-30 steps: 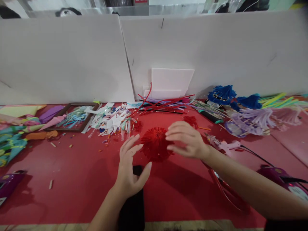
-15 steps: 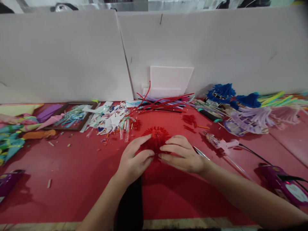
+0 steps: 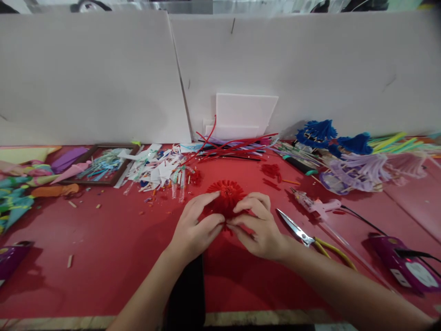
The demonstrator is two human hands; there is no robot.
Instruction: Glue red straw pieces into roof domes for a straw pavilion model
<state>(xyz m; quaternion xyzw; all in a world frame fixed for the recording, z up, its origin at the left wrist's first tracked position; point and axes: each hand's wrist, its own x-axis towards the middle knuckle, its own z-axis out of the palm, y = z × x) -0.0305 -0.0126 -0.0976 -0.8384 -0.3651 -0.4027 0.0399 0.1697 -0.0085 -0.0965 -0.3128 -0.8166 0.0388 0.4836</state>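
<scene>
A round red pipe-cleaner piece (image 3: 228, 188), ringed with fuzzy loops like a flower, sits between my hands over the red tabletop. My left hand (image 3: 196, 225) curls around its left side, with thumb and fingers on the near edge. On the other side my right hand (image 3: 260, 223) pinches the near right edge with thumb and index finger. The fingertips of both hands almost meet at the front of the piece. Fingers cover its lower part. Beside my right forearm lie scissors (image 3: 299, 231) with yellow handles.
A pink glue gun (image 3: 319, 207) rests at right, its cord near a purple power strip (image 3: 403, 262). Red pipe cleaners (image 3: 234, 147) lie at the back. Paper scraps (image 3: 160, 170) and a brown frame (image 3: 113, 179) are left. A black object (image 3: 186, 294) is at the front edge.
My right hand has shifted slightly and its fingers now pinch at the near edge. The right forearm has moved lower, uncovering the scissors. My left hand has barely moved.
</scene>
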